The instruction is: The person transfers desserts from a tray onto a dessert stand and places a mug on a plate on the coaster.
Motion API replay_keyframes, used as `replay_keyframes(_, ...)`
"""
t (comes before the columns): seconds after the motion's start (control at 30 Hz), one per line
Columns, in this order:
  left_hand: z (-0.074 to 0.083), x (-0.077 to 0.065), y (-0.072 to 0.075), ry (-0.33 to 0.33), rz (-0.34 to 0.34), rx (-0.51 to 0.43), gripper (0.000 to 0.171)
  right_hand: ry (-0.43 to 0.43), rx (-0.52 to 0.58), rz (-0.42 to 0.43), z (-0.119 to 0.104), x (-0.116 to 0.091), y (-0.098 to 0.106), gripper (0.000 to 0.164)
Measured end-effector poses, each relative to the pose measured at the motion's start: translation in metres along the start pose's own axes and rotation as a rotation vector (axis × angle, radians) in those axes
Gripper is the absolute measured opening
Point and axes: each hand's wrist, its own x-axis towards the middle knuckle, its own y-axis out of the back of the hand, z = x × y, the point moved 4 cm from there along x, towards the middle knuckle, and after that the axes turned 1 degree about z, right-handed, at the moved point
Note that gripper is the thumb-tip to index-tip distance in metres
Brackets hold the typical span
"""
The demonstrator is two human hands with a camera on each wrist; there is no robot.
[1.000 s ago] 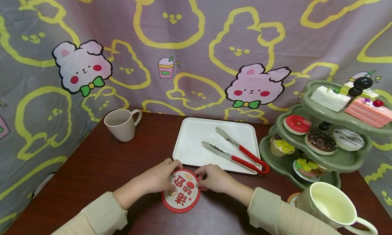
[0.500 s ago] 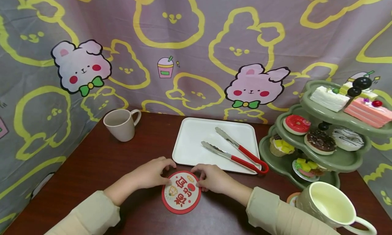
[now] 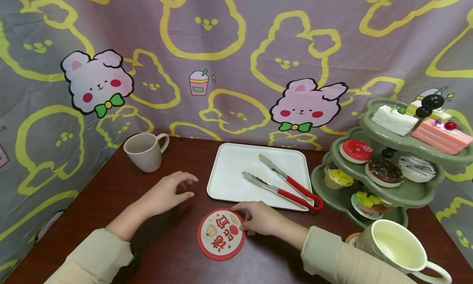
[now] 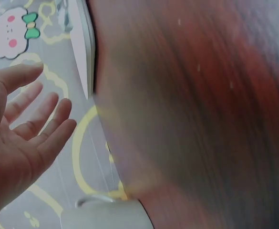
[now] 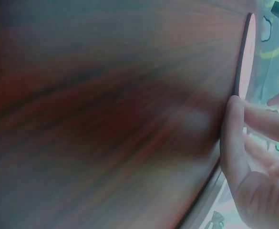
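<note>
A round coaster (image 3: 221,251) with a red rim and red characters lies on the dark wooden table (image 3: 173,251). At its right edge, my right hand (image 3: 260,218) has curled fingers and thumb gripping the rim; the right wrist view shows a fingertip against the edge of the coaster (image 5: 247,62). My left hand (image 3: 166,195) is off the coaster, held above the table to its upper left, fingers loosely spread and holding nothing. In the left wrist view the palm of this left hand (image 4: 25,133) shows, with a beige mug (image 4: 106,214) below.
Behind the coaster lies a white tray (image 3: 227,169) bearing red-handled tongs (image 3: 292,197). The beige mug (image 3: 145,156) stands at the back left. A green tiered stand (image 3: 406,193) of toy cakes and donuts is at right, with a pale yellow mug (image 3: 399,247) by the right sleeve.
My left hand has let go of the coaster and moved up and to the left, its fingers spreading. The right hand stays at the edge; the coaster has shifted slightly right.
</note>
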Motion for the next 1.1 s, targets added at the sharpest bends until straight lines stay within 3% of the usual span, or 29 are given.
replay_keyframes(0.43, -0.019, -0.008, 0.038, 0.052, 0.240, 0.002, 0.044, -0.026, 0.023, -0.015, 0.007, -0.014, 0.001, 0.050)
replay_keyframes(0.9, -0.037, -0.018, 0.081, 0.112, 0.568, -0.015, 0.052, -0.013, 0.018, -0.018, 0.012, -0.022, 0.010, 0.050)
replay_keyframes(1.1, -0.054, -0.025, 0.091, 0.198, 0.672, -0.029, 0.057, 0.013, -0.004, -0.016, 0.014, -0.028, 0.012, 0.050)
